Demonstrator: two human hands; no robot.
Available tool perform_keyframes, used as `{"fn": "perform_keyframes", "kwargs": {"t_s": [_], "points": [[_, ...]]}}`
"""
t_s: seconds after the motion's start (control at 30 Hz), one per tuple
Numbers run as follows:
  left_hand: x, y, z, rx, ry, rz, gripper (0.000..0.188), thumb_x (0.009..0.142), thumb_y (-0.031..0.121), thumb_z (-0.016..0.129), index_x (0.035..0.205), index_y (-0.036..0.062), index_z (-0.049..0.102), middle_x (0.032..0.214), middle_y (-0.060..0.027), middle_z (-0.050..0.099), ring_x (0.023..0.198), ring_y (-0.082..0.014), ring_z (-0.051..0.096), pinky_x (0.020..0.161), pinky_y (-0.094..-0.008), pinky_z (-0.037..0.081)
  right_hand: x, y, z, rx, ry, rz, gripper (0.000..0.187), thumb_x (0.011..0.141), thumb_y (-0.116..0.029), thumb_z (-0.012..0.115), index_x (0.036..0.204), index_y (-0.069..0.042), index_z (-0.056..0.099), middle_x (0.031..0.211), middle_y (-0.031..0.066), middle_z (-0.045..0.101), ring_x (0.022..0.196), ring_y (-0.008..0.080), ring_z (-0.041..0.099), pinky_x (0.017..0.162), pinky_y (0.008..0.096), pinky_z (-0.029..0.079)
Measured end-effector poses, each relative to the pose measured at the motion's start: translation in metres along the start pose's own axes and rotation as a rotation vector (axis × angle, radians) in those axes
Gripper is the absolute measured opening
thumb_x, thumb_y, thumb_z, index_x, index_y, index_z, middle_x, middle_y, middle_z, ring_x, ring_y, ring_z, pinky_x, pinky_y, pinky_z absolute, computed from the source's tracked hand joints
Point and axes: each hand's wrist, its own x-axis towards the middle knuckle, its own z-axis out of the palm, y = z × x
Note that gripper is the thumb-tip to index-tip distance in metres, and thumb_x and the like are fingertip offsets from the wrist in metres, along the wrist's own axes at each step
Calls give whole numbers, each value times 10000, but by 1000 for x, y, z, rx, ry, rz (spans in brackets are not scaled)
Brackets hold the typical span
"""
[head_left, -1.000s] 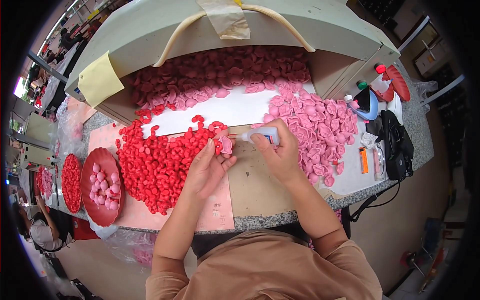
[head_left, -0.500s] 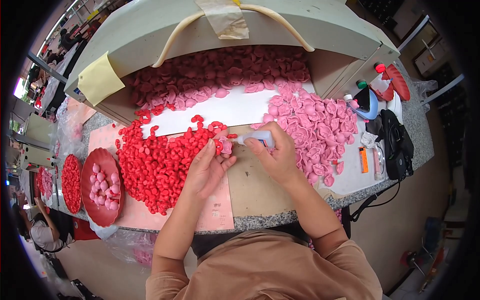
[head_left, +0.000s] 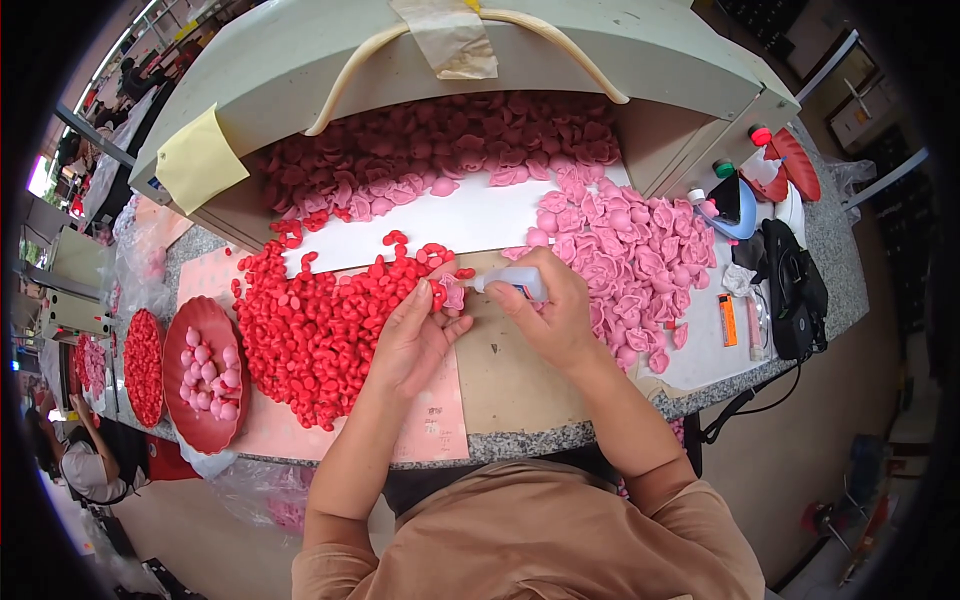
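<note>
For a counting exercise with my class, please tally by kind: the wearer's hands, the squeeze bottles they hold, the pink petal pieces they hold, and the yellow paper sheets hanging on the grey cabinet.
Hands: 2 (left hand, right hand)
Squeeze bottle: 1
Pink petal piece: 1
Yellow paper sheet: 1
Total: 5

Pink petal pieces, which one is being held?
The pink petal piece in the left hand's fingertips, by the bottle's tip; the other petal pieces lie heaped.
</note>
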Motion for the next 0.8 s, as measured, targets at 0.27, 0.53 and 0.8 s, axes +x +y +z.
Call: {"fn": "perform_keyframes", "kwargs": {"t_s": [0.27, 0.53, 0.8], "points": [[0, -2, -3, -22, -25, -6, 444, 969, 335, 458, 1320, 63, 458, 1207, -59, 557, 951, -110, 533, 872, -323, 456, -1, -3, -1, -13, -8, -17, 242, 825, -215, 687, 862, -16, 554, 720, 74, 572, 598, 139, 541, 539, 271, 420], [1, 5, -2, -133, -23, -15, 481, 966, 344, 464, 1340, 46, 412, 1133, -61, 571, 928, -108, 539, 853, -302, 474, 12, 1, -17, 664, 102, 497, 158, 874, -135, 623, 939, -39, 515, 809, 62, 607, 660, 113, 577, 552, 233, 462], [0, 16, -8, -334, -89, 11, 475, 966, 303, 474, 1345, 31, 385, 1165, -69, 546, 914, -110, 546, 848, -281, 493, 10, -1, -43, 506, 42, 493, 173, 840, -54, 633, 939, -29, 493, 861, 76, 581, 703, 140, 590, 578, 275, 493]]}}
